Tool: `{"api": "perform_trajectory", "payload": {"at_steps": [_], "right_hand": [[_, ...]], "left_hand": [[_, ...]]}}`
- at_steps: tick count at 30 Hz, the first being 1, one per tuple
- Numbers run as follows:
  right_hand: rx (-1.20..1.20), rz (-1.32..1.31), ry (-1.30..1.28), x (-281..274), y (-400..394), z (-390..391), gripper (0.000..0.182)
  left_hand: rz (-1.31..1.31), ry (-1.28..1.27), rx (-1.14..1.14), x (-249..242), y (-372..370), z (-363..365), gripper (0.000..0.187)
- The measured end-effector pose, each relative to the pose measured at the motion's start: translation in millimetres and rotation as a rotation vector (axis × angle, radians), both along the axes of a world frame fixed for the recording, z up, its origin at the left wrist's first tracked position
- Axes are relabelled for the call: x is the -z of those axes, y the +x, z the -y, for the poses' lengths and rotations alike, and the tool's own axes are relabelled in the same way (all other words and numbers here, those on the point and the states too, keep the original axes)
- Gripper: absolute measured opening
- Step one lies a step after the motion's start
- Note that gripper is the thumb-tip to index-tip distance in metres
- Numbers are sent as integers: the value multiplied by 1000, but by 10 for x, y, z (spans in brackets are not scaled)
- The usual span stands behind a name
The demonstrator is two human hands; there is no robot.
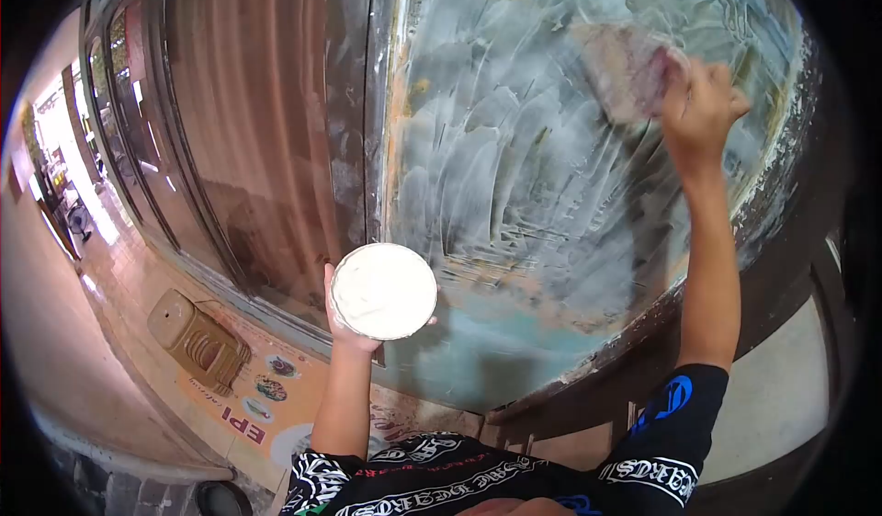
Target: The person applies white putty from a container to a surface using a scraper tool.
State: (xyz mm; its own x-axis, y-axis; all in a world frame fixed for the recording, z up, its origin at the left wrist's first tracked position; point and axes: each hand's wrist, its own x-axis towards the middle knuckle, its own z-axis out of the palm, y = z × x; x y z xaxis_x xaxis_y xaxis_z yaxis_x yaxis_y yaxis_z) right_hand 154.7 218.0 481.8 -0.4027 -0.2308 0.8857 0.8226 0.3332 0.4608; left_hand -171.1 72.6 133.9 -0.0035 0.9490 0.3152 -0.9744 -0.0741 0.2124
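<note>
From where I stand, reading the clock from the middle of the worker's view, the biggest thing is the wall [487, 194], filling the stretch from 12 round to 3, blue-green and streaked with pale smears. At 10 o'clock stands a tall brown panel [248, 121] in a dark frame. Down between 7 and 8, an orange printed sheet [220, 419] lies on the floor, and a brown plastic stool [197, 341] sits at its edge towards 8. Smaller is the round tub [432, 306], just off centre towards 7 or 8, with white paste [378, 286] up near its rim. The flat, stained piece [620, 70] is out at 1 to 2, against the wall; whether it is cloth or a thin blade, I can't tell.

To my eye the tub is the weak point: a tilt while the worker reaches high could spill paste onto the sheet. Pressing with a skewed edge might gouge the smears, and a slack pinch could let the flat piece slip.

As for grip, the left hand [354, 338] is half open, cupped beneath the tub, thumb up one side and fingertips showing at the other. The right hand [703, 107] closes on the flat piece's near edge, its fingers partly hidden.
</note>
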Motion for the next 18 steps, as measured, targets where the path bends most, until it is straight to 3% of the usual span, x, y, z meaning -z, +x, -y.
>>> {"api": "perform_trajectory", "payload": {"at_steps": [5,7,9,10,11,14,15,18], "right_hand": [[-146,629,-364,1477,-352,38,19],[-153,722,-303,1759,-330,-135,19],[-84,695,-198,1655,-296,-325,14],[-67,615,-218,1351,-254,-384,13],[3,528,-27,912,-246,-264,17],[95,109,-38,36,28,-77,15],[119,-17,27,-65,44,1,19],[62,77,-47,180,78,50,20]], "left_hand": [[-7,-3,-49,31,-60,15,84],[-40,-2,-65,32,-64,12,83],[-38,-13,-71,77,-71,-24,83],[-32,-22,-77,82,-75,-48,83],[-35,-21,-77,67,-74,-60,83],[-9,-64,-89,69,-52,-73,83],[-10,-58,-92,77,-57,-77,83],[-6,-44,-89,59,-43,-71,83]]}}
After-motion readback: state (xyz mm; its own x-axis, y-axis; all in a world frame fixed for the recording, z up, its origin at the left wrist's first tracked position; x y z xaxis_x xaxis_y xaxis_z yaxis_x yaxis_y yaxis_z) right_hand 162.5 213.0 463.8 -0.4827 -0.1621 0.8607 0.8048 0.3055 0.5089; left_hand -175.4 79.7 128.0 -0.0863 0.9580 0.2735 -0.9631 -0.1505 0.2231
